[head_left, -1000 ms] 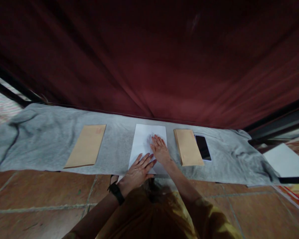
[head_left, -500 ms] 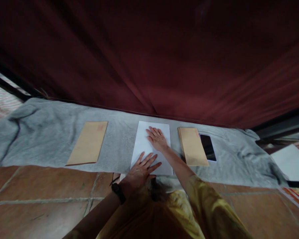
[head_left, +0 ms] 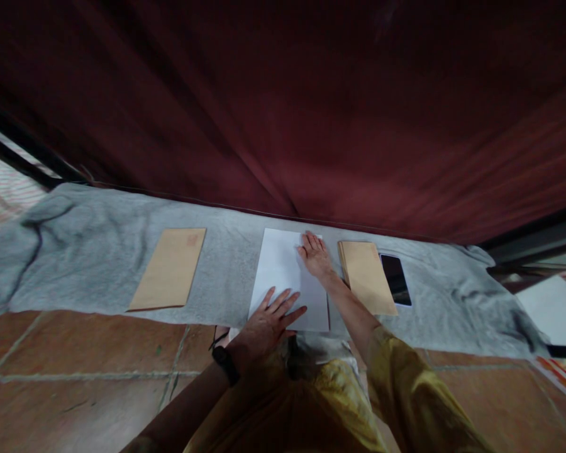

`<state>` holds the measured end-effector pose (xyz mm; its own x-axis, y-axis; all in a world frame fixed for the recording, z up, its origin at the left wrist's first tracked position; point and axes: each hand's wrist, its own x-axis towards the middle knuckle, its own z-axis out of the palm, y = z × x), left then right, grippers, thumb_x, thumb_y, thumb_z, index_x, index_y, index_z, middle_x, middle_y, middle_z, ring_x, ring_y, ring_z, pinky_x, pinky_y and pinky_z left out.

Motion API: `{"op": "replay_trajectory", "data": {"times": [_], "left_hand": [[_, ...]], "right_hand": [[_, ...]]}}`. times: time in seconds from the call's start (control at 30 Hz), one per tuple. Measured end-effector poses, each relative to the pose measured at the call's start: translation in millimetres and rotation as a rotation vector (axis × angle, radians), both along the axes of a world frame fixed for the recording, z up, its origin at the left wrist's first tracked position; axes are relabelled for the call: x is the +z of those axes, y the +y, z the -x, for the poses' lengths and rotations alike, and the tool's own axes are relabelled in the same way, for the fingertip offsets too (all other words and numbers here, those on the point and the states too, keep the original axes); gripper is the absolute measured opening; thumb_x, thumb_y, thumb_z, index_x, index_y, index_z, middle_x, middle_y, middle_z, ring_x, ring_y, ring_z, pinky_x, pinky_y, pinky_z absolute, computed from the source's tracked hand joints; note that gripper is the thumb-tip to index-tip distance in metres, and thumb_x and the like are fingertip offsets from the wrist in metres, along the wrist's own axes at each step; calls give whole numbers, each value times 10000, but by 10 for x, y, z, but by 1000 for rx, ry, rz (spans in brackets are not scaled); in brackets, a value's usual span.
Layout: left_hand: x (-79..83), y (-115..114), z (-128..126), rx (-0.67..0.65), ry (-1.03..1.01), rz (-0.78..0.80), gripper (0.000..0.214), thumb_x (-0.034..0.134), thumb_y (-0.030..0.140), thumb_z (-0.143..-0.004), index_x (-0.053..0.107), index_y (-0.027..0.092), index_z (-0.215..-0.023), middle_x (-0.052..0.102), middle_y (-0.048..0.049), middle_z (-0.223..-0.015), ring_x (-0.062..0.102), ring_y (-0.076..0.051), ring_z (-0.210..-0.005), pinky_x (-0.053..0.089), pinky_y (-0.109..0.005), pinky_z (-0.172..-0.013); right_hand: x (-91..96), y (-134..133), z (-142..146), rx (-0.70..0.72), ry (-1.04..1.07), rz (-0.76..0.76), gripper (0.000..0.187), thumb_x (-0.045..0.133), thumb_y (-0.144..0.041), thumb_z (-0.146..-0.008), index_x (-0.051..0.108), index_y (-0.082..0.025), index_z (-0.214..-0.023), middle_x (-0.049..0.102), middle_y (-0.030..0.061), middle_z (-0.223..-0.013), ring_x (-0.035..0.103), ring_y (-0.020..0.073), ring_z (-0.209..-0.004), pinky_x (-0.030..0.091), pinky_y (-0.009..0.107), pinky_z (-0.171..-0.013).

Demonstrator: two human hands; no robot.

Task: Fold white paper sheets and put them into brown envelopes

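A white sheet of paper (head_left: 283,270) lies on a grey cloth (head_left: 99,251) spread over the floor. My left hand (head_left: 268,318) rests flat on the sheet's near left corner, fingers spread. My right hand (head_left: 316,255) lies flat at the sheet's far right corner, fingers stretched out. A black watch sits on my left wrist (head_left: 226,365). Neither hand holds anything.
A single brown envelope (head_left: 170,269) lies left of the sheet. A stack of brown envelopes (head_left: 365,277) lies right of it, beside a dark phone (head_left: 395,279). A dark red curtain (head_left: 283,113) hangs behind. More white paper (head_left: 554,308) sits far right on the tiled floor (head_left: 75,377).
My right hand has slid from the middle of the sheet up to its far right corner. My left hand has stayed on the near corner.
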<state>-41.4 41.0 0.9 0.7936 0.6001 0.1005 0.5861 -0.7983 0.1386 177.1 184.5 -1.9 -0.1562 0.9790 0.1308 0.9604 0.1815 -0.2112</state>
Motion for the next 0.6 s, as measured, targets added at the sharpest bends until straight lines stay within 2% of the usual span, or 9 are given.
{"op": "replay_trajectory", "data": {"times": [0.07, 0.2, 0.27, 0.4, 0.5, 0.6], "left_hand": [[-15, 6, -2, -4, 14, -12, 627, 509, 480, -1002, 288, 396, -1584, 297, -52, -1676, 254, -288, -1547, 94, -580, -1259], [4, 1, -16, -15, 34, -37, 629, 516, 508, -993, 310, 390, -1576, 339, -41, -1660, 242, -280, -1552, 109, -583, -1261], [24, -15, 0, -11, 44, -44, 628, 527, 483, -995, 316, 377, -1576, 346, -37, -1657, 239, -282, -1553, 128, -575, -1262], [26, -65, 194, 64, 48, -55, 593, 530, 371, -1005, 345, 360, -1569, 324, -34, -1666, 257, -274, -1547, 168, -534, -1265], [5, -94, 481, 109, 14, -35, 563, 481, 338, -1022, 354, 322, -1570, 347, -42, -1656, 270, -254, -1544, 217, -490, -1260], [-5, -94, 754, 138, -30, 14, 561, 466, 284, -1013, 368, 266, -1565, 386, -56, -1635, 320, -227, -1523, 304, -437, -1234]], "right_hand": [[-16, -310, 48, 31, 11, -46, 526, 334, -332, -1085, 385, -113, -1560, 310, 138, -1652, 308, 278, -1526, 245, 475, -1249], [-78, -1036, 70, 201, -13, -48, 489, 349, -335, -1081, 410, -229, -1555, 291, 68, -1670, 287, 259, -1536, 230, 505, -1256], [-87, -1296, 18, 180, -26, -37, 479, 345, -326, -1083, 427, -227, -1545, 325, 78, -1656, 299, 259, -1531, 236, 518, -1252], [-66, -1547, -140, 126, -21, -26, 490, 374, -334, -1077, 423, -205, -1546, 362, 97, -1639, 332, 257, -1516, 278, 501, -1243], [-65, -1684, -245, 117, 0, -29, 505, 392, -330, -1070, 401, -201, -1558, 372, 92, -1634, 344, 249, -1511, 302, 489, -1241], [-83, -1861, -337, 167, 25, -33, 538, 441, -337, -1051, 388, -184, -1565, 366, 104, -1636, 344, 253, -1511, 313, 481, -1244]]}}
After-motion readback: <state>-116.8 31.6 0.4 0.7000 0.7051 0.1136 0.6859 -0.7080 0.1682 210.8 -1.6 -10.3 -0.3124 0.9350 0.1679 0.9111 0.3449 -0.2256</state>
